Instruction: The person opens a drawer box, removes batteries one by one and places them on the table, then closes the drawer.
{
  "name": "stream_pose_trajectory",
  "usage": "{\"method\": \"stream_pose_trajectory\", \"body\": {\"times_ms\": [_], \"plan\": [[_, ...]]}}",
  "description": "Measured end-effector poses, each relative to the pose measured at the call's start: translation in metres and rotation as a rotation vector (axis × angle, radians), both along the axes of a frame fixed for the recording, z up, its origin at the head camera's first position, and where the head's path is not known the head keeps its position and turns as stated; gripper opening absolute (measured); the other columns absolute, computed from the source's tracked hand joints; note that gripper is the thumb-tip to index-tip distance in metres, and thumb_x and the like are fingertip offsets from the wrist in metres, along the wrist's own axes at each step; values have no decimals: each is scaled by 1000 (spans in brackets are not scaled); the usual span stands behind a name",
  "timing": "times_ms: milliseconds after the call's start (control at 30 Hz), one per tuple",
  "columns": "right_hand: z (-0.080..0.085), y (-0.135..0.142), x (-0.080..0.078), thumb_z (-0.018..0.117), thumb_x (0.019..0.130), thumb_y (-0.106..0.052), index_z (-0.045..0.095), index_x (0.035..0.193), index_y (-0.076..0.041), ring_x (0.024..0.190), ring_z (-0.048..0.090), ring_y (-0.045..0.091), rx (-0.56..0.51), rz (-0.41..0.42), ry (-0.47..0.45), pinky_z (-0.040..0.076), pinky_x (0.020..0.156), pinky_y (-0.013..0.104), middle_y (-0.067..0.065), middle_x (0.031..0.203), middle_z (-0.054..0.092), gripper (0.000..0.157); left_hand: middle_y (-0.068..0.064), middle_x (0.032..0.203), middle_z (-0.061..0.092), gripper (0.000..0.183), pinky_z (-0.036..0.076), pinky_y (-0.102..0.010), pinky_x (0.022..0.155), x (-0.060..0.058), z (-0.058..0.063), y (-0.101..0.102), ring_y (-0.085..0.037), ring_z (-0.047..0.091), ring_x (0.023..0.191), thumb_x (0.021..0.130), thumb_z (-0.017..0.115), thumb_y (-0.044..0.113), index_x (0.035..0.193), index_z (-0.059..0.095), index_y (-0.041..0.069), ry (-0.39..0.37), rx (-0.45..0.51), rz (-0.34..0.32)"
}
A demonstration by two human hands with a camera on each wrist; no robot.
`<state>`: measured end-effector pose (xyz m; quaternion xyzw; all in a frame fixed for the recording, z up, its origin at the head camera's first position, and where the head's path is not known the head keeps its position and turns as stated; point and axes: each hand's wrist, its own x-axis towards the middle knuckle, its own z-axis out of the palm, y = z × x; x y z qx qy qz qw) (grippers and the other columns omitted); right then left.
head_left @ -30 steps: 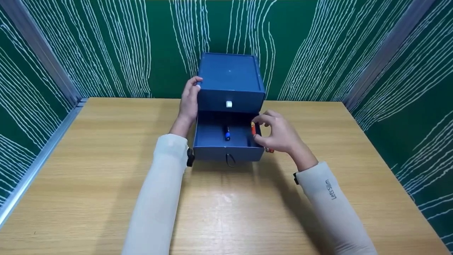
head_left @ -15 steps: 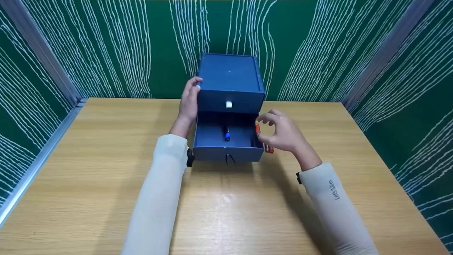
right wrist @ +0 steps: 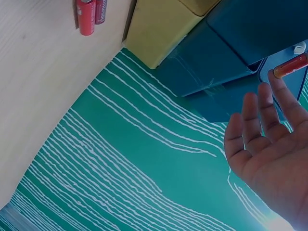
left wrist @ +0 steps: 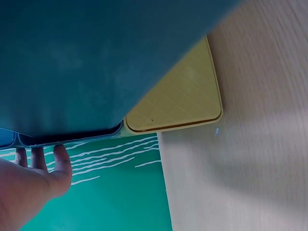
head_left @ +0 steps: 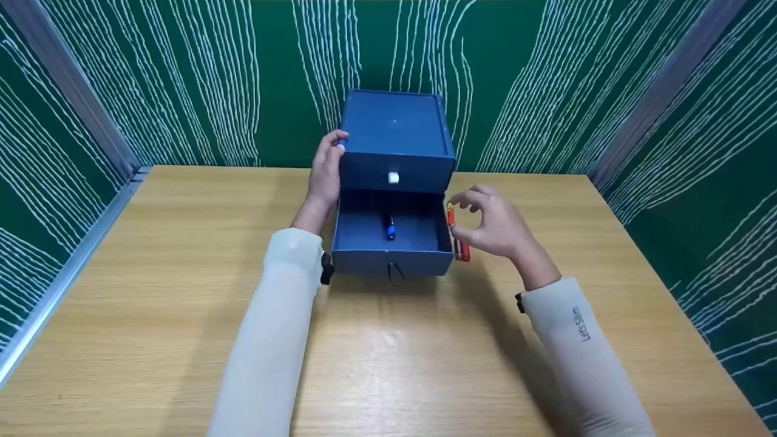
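L/R hands (head_left: 324,173) (head_left: 496,223) astride drwr unit (head_left: 394,124)

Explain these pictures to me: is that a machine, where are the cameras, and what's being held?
There's no machine: these are a person's two bare hands. The wide picture comes from a camera on the head, looking down; the other two, from cameras on each wrist. On the wooden table stands a drawer unit with one blue drawer pulled out and a small blue-and-black cylinder inside. Two red batteries lie beside the unit. The left hand touches the unit's side, while the right hand pinches another red battery.
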<state>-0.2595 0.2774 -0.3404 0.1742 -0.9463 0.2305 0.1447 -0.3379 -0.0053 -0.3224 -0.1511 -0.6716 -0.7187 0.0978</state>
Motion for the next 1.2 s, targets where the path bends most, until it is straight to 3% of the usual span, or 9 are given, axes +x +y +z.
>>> {"method": "stream_pose_trajectory", "body": {"times_ms": [200, 333, 667, 1200], "plan": [[-2, 8, 0, 66, 68, -31, 59, 101, -21, 87, 48, 17, -9, -17, 5, 43, 70, 35, -2, 96, 53, 36, 1, 128, 39, 29, 23, -28, 100, -17, -11, 0, -10, 33, 117, 92, 29, 15, 116, 45, 13, 16, 20, -4], [-4, 10, 0, 67, 67, -32, 59, 100, -23, 86, 48, 16, -7, -25, 8, 43, 69, 34, -5, 94, 52, 35, 1, 127, 39, 28, 24, -28, 99, -20, -13, 0, -10, 34, 115, 92, 30, 15, 115, 46, 14, 21, 29, 1], [-6, 14, 0, 67, 68, -31, 59, 100, -20, 86, 49, 18, -28, -26, -4, 42, 70, 35, -3, 94, 53, 35, -2, 133, 35, 32, 21, -33, 103, 2, 2, -1, -13, 30, 121, 92, 27, 17, 120, 41, 10, -18, -36, 6], [-15, 25, -1, 66, 68, -29, 61, 98, -17, 81, 49, 18, -16, -43, 2, 40, 68, 34, -1, 90, 53, 33, -5, 131, 36, 32, 22, -31, 102, 3, 2, 0, -15, 31, 121, 91, 28, 14, 119, 42, 6, 14, -19, 10]]}}
